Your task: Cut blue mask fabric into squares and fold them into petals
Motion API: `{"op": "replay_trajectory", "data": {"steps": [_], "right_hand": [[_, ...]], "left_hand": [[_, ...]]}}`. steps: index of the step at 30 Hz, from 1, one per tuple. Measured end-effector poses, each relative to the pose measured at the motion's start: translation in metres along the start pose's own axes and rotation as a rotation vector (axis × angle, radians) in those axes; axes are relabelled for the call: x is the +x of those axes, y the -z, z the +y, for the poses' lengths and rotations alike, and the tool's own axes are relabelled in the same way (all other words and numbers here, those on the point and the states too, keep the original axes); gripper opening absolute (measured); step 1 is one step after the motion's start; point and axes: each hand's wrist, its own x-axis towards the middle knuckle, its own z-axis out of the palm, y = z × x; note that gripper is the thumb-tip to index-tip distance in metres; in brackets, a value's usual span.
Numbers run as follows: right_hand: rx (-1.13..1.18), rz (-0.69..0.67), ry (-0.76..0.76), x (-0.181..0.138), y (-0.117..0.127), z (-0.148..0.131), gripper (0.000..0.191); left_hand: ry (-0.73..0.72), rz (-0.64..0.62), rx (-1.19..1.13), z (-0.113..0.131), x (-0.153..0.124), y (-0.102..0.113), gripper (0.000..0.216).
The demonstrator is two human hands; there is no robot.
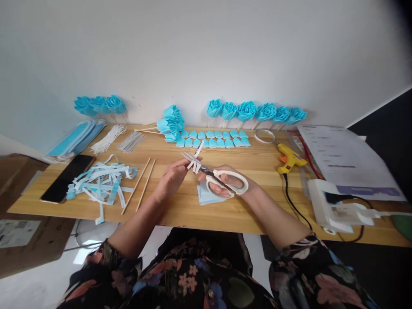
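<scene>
My right hand (236, 185) grips white-handled scissors (215, 175) whose blades point up and left, partly apart. My left hand (174, 175) pinches a small folded white and blue strip (196, 158) right at the blades. Both hands hover over a wooden table (180, 206). Under my right hand lies a small stack of light blue cut pieces (204, 196).
A pile of blue and white trimmed strips (101, 182), two wooden sticks (140, 185) and a phone (67, 177) lie left. Blue petals (212, 139) and paper roses (255, 111) line the wall. A yellow glue gun (289, 158), papers (341, 159) and a white device (334, 208) sit right.
</scene>
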Motion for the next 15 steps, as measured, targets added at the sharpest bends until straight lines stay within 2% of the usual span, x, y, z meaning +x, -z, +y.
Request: {"op": "replay_trajectory", "data": {"steps": [2,7,10,13,15], "right_hand": [[0.001,0.009,0.01,0.0,0.0,-0.001,0.049],[-0.026,0.05,-0.023,-0.001,0.001,-0.003,0.051],[-0.087,0.098,-0.14,0.001,-0.005,-0.003,0.055],[-0.193,0.109,-0.294,0.004,-0.013,-0.003,0.048],[-0.216,0.116,-0.266,0.005,-0.015,-0.004,0.051]], "left_hand": [[0.007,-0.006,-0.018,0.0,0.0,0.0,0.047],[0.058,0.11,0.094,-0.003,0.002,-0.001,0.028],[0.089,0.133,0.157,-0.005,0.004,0.0,0.031],[0.117,0.174,0.154,-0.003,0.006,0.0,0.031],[0.114,0.217,0.077,-0.002,0.009,-0.001,0.029]]}}
